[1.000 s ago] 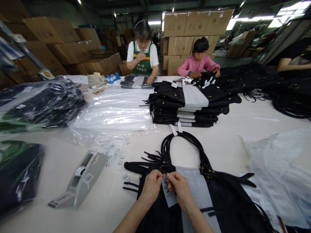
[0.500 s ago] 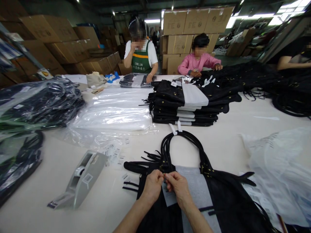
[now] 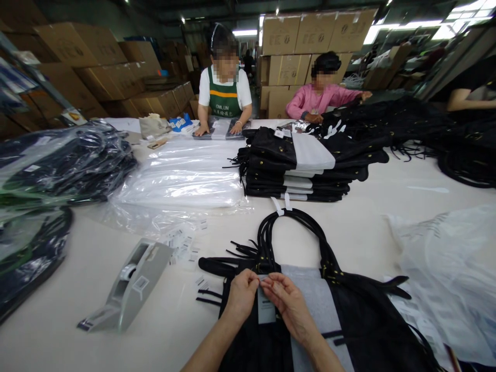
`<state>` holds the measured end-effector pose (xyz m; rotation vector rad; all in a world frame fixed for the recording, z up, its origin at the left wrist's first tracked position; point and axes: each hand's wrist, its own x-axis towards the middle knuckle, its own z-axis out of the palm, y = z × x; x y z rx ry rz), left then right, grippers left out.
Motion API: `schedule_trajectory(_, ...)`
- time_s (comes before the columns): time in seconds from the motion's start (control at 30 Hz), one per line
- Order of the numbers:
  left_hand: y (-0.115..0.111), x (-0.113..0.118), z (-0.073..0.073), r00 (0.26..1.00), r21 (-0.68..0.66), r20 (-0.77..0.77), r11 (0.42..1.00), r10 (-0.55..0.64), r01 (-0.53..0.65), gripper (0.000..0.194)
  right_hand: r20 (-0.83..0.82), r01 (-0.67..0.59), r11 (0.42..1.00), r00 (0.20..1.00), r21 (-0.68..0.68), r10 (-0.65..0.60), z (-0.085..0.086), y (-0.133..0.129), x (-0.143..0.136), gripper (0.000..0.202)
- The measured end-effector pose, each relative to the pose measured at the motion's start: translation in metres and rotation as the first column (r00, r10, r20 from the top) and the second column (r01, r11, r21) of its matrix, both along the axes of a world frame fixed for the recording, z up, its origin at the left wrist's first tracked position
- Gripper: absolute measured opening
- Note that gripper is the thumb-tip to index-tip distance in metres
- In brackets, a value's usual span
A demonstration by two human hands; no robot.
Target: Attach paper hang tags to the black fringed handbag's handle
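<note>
A black handbag (image 3: pixel 256 341) lies flat in front of me, its looped handles (image 3: pixel 321 243) reaching away from me and a grey wrap (image 3: pixel 310 305) around its middle. My left hand (image 3: pixel 242 295) and my right hand (image 3: pixel 284 297) meet near the base of the handles, fingertips pinched together. Between them a grey hang tag (image 3: pixel 266 310) lies against the bag, its top edge at my fingertips. Whether they grip the tag's edge or a thin string there is too small to tell. White paper strips (image 3: pixel 282 206) wrap the handles.
A grey tape dispenser (image 3: pixel 129 281) stands left, beside loose barcode stickers (image 3: pixel 182 245). Beyond lie clear plastic bags (image 3: pixel 186 173) and a stack of black handbags (image 3: pixel 298 168). Plastic-wrapped bags (image 3: pixel 70 160) fill the left side; white plastic (image 3: pixel 445 268) lies right. Two co-workers face me across the table (image 3: pixel 201 330).
My fingers have shifted slightly at the top of the tag, which now hangs straighter. Across the table, the aproned co-worker has lowered a hand onto a wrapped bag; the pink-sleeved one reaches farther right.
</note>
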<state>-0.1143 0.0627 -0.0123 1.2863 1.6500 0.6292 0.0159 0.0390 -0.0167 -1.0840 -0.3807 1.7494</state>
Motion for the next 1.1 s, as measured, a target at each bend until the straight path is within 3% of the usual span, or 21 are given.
schedule_trajectory(0.43,-0.001,0.000,0.000,0.999,-0.004,0.033,1.000,0.014,-0.014,0.009,0.063,0.060,0.998,0.996,0.009,-0.061,-0.009,0.003,-0.006,0.022)
schedule_trajectory(0.63,-0.002,-0.001,-0.001,0.997,-0.001,0.063,0.999,0.039,-0.039,0.009,0.034,0.024,1.000,0.999,0.011,-0.025,-0.011,0.000,-0.003,0.029)
schedule_trajectory(1.1,-0.004,-0.001,-0.006,0.989,-0.009,0.126,0.997,0.083,-0.083,0.011,0.114,-0.001,0.998,0.993,0.055,-0.006,-0.014,0.000,-0.005,0.022)
